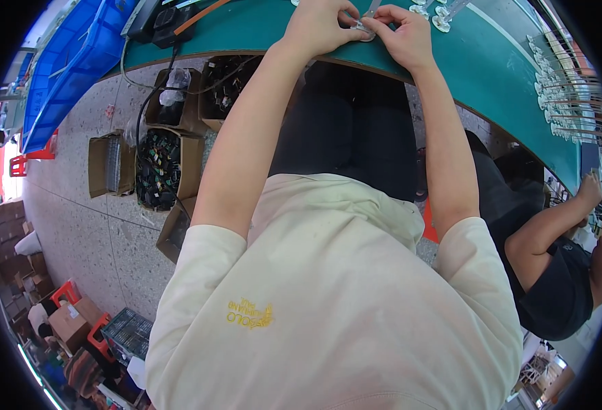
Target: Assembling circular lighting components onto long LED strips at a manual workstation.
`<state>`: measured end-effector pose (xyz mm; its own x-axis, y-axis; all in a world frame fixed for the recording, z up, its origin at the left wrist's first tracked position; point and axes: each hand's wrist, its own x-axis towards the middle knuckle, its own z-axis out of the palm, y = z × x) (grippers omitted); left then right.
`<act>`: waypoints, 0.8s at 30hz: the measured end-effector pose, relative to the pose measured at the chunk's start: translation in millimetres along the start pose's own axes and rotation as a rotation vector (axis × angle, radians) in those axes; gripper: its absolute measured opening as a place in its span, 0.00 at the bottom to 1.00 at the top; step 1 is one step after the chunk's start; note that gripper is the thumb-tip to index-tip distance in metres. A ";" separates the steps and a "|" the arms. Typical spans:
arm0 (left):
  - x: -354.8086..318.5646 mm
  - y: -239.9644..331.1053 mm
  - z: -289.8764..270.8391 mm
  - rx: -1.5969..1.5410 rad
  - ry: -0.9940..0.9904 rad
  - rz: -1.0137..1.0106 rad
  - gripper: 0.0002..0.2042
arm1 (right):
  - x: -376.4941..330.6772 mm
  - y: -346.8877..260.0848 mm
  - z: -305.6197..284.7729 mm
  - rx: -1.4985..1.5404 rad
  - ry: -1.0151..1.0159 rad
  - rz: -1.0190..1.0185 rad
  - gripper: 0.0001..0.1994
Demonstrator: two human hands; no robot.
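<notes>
Hands pinching small clear part, green table, brown cartons left

It was a factory assembly floor. A long green counter carried rows of small identical clear parts, while open cardboard boxes of dark components stood on the speckled floor, with blue bins nearby.

The one camera sits on my head and looks steeply down over my chest and lap, close to my body. My forearms run up from the middle of the picture to the green table at its top edge. The fisheye bends that table's edge and takes in the floor on my left.
</notes>
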<state>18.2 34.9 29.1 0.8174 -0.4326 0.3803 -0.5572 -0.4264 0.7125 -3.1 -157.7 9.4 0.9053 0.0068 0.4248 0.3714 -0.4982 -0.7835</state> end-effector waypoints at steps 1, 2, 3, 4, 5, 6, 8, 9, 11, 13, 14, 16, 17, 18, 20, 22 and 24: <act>0.2 -0.6 0.0 0.012 0.006 0.015 0.19 | 0.4 1.9 0.1 -0.019 0.004 0.001 0.06; 0.4 -1.2 0.2 0.024 0.012 0.031 0.19 | 1.0 4.1 -0.1 -0.017 0.005 0.004 0.06; 1.0 -1.7 0.4 0.025 0.009 0.029 0.19 | 1.9 6.2 -0.4 -0.050 0.002 -0.020 0.06; 2.0 -3.0 0.6 0.019 0.001 0.007 0.20 | 2.4 6.7 0.2 -0.084 -0.002 -0.045 0.06; 2.2 -4.3 0.8 0.013 -0.008 -0.015 0.20 | 2.6 7.3 1.4 -0.081 -0.002 -0.043 0.06; 1.6 -5.7 0.8 0.014 -0.009 -0.017 0.20 | 3.1 7.7 2.4 -0.022 -0.016 -0.031 0.07; 0.6 -2.8 -0.6 -0.004 0.004 -0.013 0.20 | 3.3 7.2 2.6 0.036 -0.028 -0.016 0.07; 0.5 -2.1 -0.9 -0.003 0.003 -0.013 0.20 | 3.2 6.7 2.7 0.010 -0.030 -0.017 0.07; 1.9 -1.8 -0.8 -0.030 -0.011 -0.038 0.20 | 3.8 11.9 1.7 -0.017 -0.027 -0.022 0.07; 1.8 -0.7 -0.2 -0.020 -0.013 -0.037 0.20 | 3.9 16.6 4.2 0.020 -0.029 0.024 0.07; 1.0 -0.3 -0.4 -0.011 -0.015 -0.038 0.20 | 3.5 14.4 3.9 0.022 -0.027 0.020 0.07; -0.5 1.3 -0.2 0.025 0.000 -0.022 0.20 | 1.2 8.6 0.4 -0.038 -0.020 -0.028 0.06; -0.8 2.4 0.3 0.058 0.014 -0.008 0.20 | 1.3 11.5 -1.5 -0.040 -0.014 -0.033 0.06; -1.4 -2.6 3.8 0.059 0.015 0.000 0.20 | -0.4 16.9 -3.0 -0.127 -0.011 -0.077 0.09; -3.3 -19.7 11.3 0.169 0.053 0.025 0.25 | -0.7 15.3 -1.6 -0.217 -0.008 -0.134 0.13; -5.5 -23.5 13.2 0.183 0.056 0.032 0.24 | -6.1 9.7 3.0 -0.138 0.021 -0.147 0.14; -8.2 -22.3 13.7 0.202 0.049 0.025 0.24 | -6.7 8.1 4.3 -0.127 0.052 -0.184 0.14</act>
<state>21.9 37.1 2.0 0.8062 -0.4082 0.4282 -0.5915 -0.5685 0.5718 -5.3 -158.0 -1.7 0.8115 0.0642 0.5808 0.4973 -0.5978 -0.6288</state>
